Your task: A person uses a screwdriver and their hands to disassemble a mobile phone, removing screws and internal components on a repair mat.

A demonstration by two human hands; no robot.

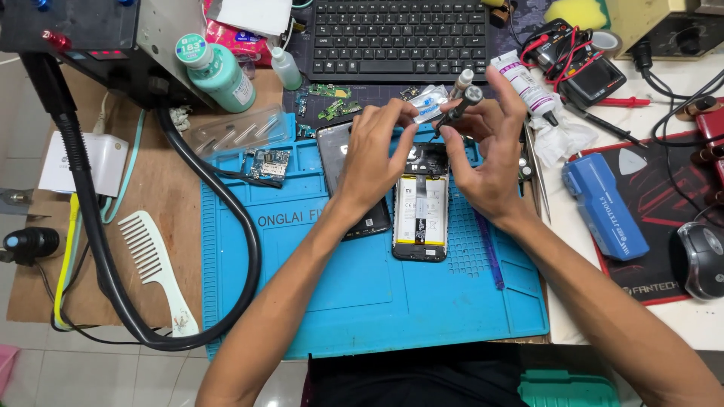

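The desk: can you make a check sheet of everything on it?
Surface: blue mat on a wooden desk.
Job's things: opened phone, its back cover beside it.
Clutter: comb, green bottle, glue tube, blue case, mouse.
Grips: left hand over the phone's top; right hand holds a screwdriver.
Cables: thick black hose; red and black leads.
Surroundings: keyboard behind.

both forearms angled inward, l hand [375, 154] & r hand [490, 151] raised, fingertips in pinch grip
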